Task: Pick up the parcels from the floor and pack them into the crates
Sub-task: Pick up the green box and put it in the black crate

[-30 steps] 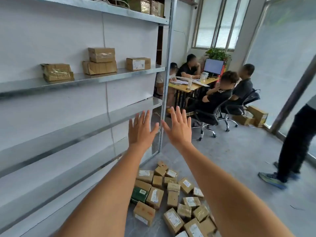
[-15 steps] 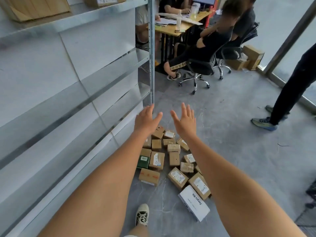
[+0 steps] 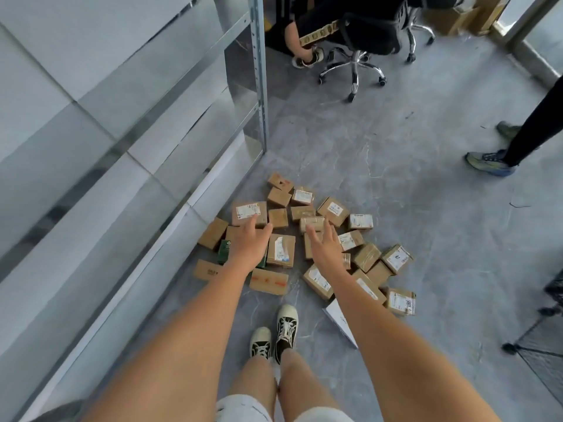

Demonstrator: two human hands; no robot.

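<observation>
Several small cardboard parcels lie in a loose heap on the grey floor, most with white labels; a dark green box sits at the heap's left and a white box at its near right. My left hand hangs over the left part of the heap with fingers relaxed and holds nothing. Over the middle of the heap, my right hand is stretched out with straight fingers, also empty. Both hands look to be above the parcels, not touching. A black wire crate shows at the right edge.
A metal shelf unit runs along the left beside the heap. My two feet stand just short of the parcels. A seated person on a wheeled office chair is behind the heap, and a standing person's legs and shoes are at the right.
My view has tilted down from the shelves to the floor. Both outstretched hands have dropped toward the parcel heap, and my feet have come into view.
</observation>
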